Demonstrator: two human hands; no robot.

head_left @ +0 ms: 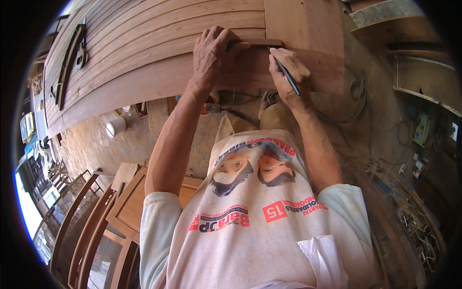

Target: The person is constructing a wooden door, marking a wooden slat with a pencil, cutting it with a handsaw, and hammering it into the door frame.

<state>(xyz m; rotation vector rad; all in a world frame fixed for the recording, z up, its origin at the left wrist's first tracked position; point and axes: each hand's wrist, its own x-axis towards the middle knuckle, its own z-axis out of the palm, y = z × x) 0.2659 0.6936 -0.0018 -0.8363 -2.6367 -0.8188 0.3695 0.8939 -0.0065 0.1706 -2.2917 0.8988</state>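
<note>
A large wooden panel with long grooved boards and a smooth border lies in front of me. On its near border rests a short, narrow wooden strip. My left hand is closed over the strip's left end, its fingers curled and the thumb pointing right along it. Just right of the strip, my right hand grips a slim black pen in a writing hold. The pen's tip is at the strip's right end, close to the wood; whether it touches, I cannot tell.
A dark metal clamp sits on the panel's far left. Below the panel's near edge, a white bucket stands on the floor. Wooden frames lean at lower left. Cables lie on the floor at right, near a green tool.
</note>
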